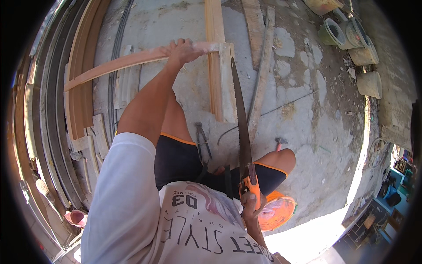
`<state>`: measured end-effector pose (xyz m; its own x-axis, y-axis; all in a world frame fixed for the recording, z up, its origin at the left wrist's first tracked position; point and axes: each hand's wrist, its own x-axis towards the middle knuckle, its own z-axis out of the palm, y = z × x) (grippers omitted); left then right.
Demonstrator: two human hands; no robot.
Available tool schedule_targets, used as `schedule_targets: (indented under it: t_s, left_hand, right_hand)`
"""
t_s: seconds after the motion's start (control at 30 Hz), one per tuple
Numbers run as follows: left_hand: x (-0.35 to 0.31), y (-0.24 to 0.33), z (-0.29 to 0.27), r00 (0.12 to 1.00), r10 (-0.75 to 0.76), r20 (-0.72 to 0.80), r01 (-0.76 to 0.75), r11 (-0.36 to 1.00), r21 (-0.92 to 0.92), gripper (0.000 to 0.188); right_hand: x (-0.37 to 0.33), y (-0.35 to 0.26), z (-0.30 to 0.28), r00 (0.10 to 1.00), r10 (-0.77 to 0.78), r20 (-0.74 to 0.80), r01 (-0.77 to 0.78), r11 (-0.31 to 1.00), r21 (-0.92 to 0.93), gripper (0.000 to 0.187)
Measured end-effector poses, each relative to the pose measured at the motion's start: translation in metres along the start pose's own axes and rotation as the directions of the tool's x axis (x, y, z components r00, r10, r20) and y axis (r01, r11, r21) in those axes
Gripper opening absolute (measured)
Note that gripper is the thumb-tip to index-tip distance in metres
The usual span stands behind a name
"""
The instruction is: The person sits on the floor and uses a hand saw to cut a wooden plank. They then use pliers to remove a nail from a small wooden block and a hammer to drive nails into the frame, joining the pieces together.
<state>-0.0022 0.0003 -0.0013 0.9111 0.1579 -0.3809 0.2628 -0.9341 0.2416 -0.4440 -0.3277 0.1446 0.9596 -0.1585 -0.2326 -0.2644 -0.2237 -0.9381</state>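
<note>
My right hand (252, 205) is wrapped round the orange handle of a handsaw (242, 119), close to my body. The toothed blade points away from me, its tip beside the end of a long wooden plank (127, 60). My left hand (182, 52) grips that plank near its right end, fingers over the top. The plank lies crosswise, its right end resting on a thicker wooden beam (215, 26) that runs away from me. A pale wood piece (226, 88) stands along the beam's right side. Whether the blade touches the wood, I cannot tell.
Pincers (203, 138) and a hammer (281, 141) lie on the concrete floor by my legs. An orange bucket (278, 213) stands at my right. Long boards (83, 48) are stacked at left, loose planks (262, 66) lie ahead, and several buckets (332, 33) line the far right.
</note>
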Motion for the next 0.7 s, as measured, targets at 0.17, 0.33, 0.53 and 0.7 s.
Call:
schedule_targets:
  t_s: [0.17,0.33,0.53,0.7]
  left_hand:
    - [0.01,0.0,0.007,1.0,0.026,0.008,-0.026,0.999,-0.02,0.1]
    - [0.015,-0.012,0.009,0.999,0.03,0.026,-0.031,0.999,0.011,0.098]
    - [0.0,-0.001,-0.002,1.0,0.0,0.003,0.0,1.0,0.01,0.097]
    - [-0.005,0.007,-0.004,1.0,-0.007,0.029,0.007,1.0,0.015,0.097]
  right_hand:
    - [0.133,0.006,0.059,0.998,0.055,0.004,-0.054,0.97,0.238,0.043]
    - [0.134,0.0,0.059,0.997,0.063,0.051,-0.07,0.986,0.154,0.041]
    - [0.006,-0.011,0.01,0.999,0.019,-0.05,-0.019,1.0,0.012,0.046]
    - [0.14,0.018,0.063,0.997,0.072,0.019,-0.075,0.951,0.301,0.042]
